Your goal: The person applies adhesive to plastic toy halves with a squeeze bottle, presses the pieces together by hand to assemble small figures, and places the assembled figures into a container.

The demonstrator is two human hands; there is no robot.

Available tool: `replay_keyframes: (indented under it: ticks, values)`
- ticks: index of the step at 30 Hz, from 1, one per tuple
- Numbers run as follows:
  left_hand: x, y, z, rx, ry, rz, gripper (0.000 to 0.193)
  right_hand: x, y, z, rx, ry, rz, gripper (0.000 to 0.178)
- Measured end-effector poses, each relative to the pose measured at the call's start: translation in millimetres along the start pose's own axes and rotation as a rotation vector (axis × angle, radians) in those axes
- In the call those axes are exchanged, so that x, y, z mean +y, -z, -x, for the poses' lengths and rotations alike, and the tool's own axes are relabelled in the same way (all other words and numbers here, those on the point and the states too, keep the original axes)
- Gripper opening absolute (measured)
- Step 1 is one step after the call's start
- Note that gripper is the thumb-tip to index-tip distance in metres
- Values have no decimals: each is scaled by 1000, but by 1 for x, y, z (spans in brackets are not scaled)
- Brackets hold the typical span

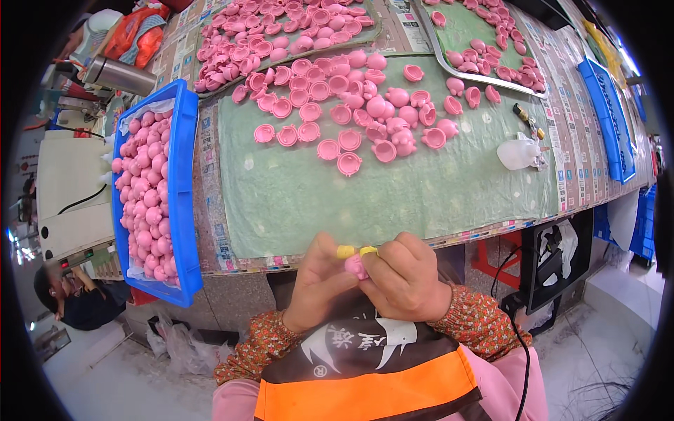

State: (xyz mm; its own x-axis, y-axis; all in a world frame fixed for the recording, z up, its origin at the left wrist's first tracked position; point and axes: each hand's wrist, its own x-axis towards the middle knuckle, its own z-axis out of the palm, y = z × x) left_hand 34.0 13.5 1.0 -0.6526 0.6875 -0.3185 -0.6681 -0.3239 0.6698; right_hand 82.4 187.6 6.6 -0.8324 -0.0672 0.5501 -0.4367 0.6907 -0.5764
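Observation:
Close to my body, just off the table's front edge, my left hand (316, 286) and my right hand (408, 278) grip a small round pink plastic piece (356, 266) between their fingertips. Both are closed on it, and my fingers hide much of its surface. A yellow finger cover (345, 252) shows on my left hand and another yellow cover (368, 250) on my right. Beyond them, loose pink half shells (349, 164) lie on the green cloth (295, 217), some hollow side up, some rounded side up.
At left stands a blue crate (184, 189) full of round pink pieces. Trays of pink shells fill the back, one with a metal rim (449, 69). A white squeeze bottle (518, 153) lies at right, near another blue tray (607, 119). A steel flask (121, 74) is back left.

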Motion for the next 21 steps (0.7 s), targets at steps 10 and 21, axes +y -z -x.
replay_keyframes:
  ticks: [10, 21]
  values:
    - [-6, 0, -4, 39, 14, 25, 31, 4, -2, 2, 50, 19, 41, 20]
    - [13, 2, -3, 55, 15, -71, 29, 2, -3, -13, -19, -122, -38, 29]
